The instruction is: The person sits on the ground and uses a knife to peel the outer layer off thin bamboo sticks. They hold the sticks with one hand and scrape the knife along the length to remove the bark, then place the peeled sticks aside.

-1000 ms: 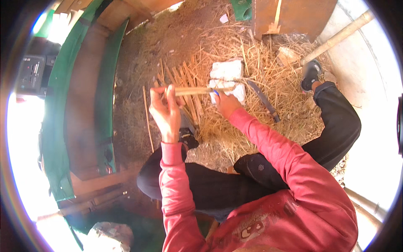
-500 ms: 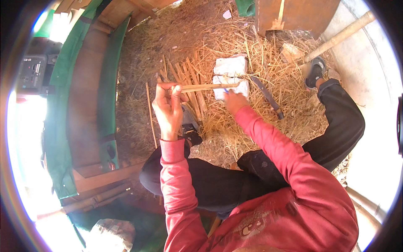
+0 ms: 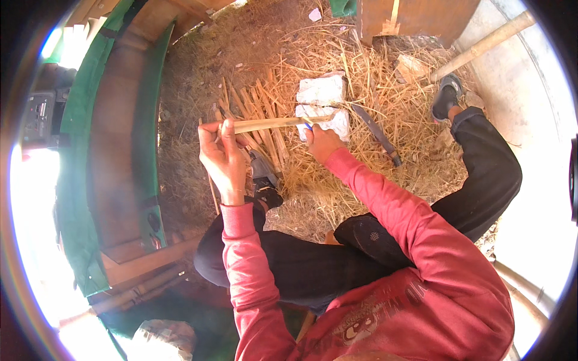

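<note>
My left hand (image 3: 223,156) is closed around one end of a long, flat strip of pale wood or bamboo (image 3: 271,124). The strip points rightward and its far end passes over the white blocks. At the strip's underside, my right hand (image 3: 325,144) grips a small blue-handled tool (image 3: 309,124); fingers hide most of it, so its kind is unclear. Beneath the strip's right part sit two white blocks, a farther one (image 3: 321,90) and a nearer one (image 3: 337,127). A large dark-bladed knife (image 3: 376,133) lies on the straw right of them.
Several split strips (image 3: 265,114) lie left of the blocks among loose straw (image 3: 313,186). My shoes flank the work area. A bamboo pole (image 3: 481,47) slants in at right, near a pale wall (image 3: 542,150). Green-edged panels (image 3: 150,120) stand at left.
The whole view has shifted slightly left. My left hand has moved left, and the right hand with the blue-handled tool has moved a little left along the strip. Both hands keep their hold.
</note>
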### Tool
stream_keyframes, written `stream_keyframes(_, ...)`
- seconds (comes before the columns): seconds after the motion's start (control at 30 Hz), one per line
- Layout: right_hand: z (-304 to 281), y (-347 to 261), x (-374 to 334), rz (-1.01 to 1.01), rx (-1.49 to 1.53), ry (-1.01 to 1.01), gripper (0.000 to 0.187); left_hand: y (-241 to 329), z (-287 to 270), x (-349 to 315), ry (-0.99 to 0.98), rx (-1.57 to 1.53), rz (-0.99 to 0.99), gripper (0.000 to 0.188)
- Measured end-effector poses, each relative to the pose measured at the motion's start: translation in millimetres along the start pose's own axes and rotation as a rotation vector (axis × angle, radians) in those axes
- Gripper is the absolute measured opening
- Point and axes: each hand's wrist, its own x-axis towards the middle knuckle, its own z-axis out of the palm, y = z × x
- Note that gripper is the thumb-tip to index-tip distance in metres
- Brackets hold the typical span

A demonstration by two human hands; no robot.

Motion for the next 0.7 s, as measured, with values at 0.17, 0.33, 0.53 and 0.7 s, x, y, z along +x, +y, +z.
stream_keyframes(0.17,2,-1,7,0.144,-0.017,-0.104,0.047,8,-2,-2,-0.005,0.033,-0.018,0.018)
stream_keyframes(0.33,10,-7,15,-0.010,-0.143,-0.051,0.041,-9,-11,1,0.020,0.097,-0.008,0.018)
stream_keyframes(0.53,31,112,52,-0.063,-0.372,-0.176,0.041,9,-1,-2,-0.059,0.031,-0.019,0.022)
stream_keyframes(0.7,20,52,20,0.103,-0.121,-0.034,0.046,4,1,2,-0.029,0.014,-0.049,0.023)
